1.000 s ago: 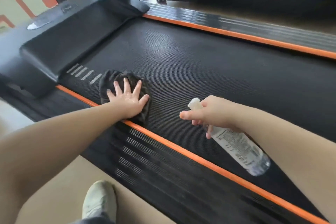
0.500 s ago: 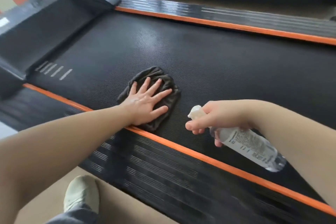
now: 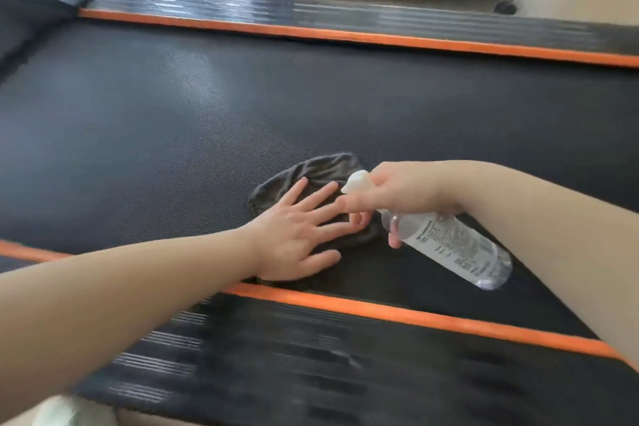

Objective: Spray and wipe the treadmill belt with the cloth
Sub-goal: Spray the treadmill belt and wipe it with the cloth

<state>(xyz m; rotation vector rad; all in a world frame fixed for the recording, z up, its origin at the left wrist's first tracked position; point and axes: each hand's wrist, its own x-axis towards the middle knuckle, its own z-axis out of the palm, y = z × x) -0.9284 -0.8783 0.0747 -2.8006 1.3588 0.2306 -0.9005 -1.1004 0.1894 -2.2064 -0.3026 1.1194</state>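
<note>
Orange-edged side rails (image 3: 345, 370) are flanking the treadmill belt (image 3: 173, 121), where your left hand (image 3: 297, 235), fingers spread flat, is pressing the dark cloth (image 3: 321, 169) near the closer rail; your right hand (image 3: 404, 190) is gripping the spray bottle (image 3: 449, 245), hiding the cloth's right edge.
</note>
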